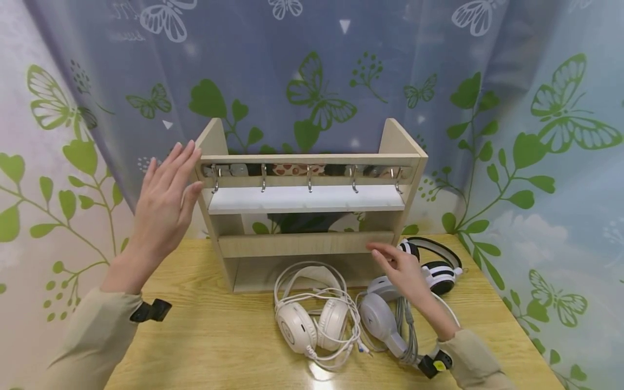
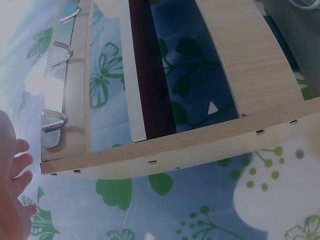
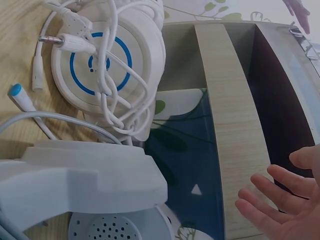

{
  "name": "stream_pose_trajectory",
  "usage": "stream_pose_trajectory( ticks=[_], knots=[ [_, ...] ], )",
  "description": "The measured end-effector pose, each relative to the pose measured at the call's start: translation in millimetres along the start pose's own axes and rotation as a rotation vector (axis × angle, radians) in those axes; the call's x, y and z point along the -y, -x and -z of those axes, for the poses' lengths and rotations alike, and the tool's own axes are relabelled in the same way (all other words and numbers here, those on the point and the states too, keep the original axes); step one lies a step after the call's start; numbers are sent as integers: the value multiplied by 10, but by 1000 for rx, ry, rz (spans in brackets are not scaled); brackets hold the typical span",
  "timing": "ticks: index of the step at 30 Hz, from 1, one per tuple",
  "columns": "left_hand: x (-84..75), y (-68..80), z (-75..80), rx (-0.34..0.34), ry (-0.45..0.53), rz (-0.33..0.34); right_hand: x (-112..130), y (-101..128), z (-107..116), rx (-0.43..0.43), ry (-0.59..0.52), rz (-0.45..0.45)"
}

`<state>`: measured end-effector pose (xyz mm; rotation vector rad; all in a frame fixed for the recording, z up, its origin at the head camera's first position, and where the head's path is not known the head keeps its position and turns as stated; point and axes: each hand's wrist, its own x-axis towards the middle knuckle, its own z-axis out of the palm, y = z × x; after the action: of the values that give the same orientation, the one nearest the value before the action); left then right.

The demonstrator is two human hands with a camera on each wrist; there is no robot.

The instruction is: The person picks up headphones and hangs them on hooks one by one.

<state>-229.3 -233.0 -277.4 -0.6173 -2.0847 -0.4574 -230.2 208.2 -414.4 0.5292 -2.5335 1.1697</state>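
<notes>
Wood-grain table [image 1: 219, 346], and on the far left the left hand [image 1: 163, 197] is up with fingers straight and spread, palm beside the left end panel of the rack [image 1: 312, 216], fingertips at its top corner and grasping nothing. The wrist view shows those fingers [image 2: 17, 165] just beside the rack's edge. Moving right, the rack stands upright at the back of the table, its long axis running left to right, open front facing the person, a row of metal hooks [image 1: 308, 179] under the top rail. All hooks hang bare, so nothing looks hung yet; by my reading the work is at its very start. Below lie the white headphones [image 1: 312, 319] in tangled cable, then the grey headphones [image 1: 382, 319], then the black-and-white headphones [image 1: 439, 268] at the rack's right foot. The right hand [image 1: 404, 271] hovers over these last two, fingers loose and extended toward the rack's lower board, holding nothing.
</notes>
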Motion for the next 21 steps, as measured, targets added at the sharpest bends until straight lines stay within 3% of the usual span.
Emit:
stream_pose_trajectory(
  ticks=[11,21],
  knots=[
    [4,-60,-31,72,-39,3,-75,-31,-96,77,-84,-13],
    [27,-58,-59,71,-47,-4,-160,-65,-186,163,-181,-55]
  ],
)
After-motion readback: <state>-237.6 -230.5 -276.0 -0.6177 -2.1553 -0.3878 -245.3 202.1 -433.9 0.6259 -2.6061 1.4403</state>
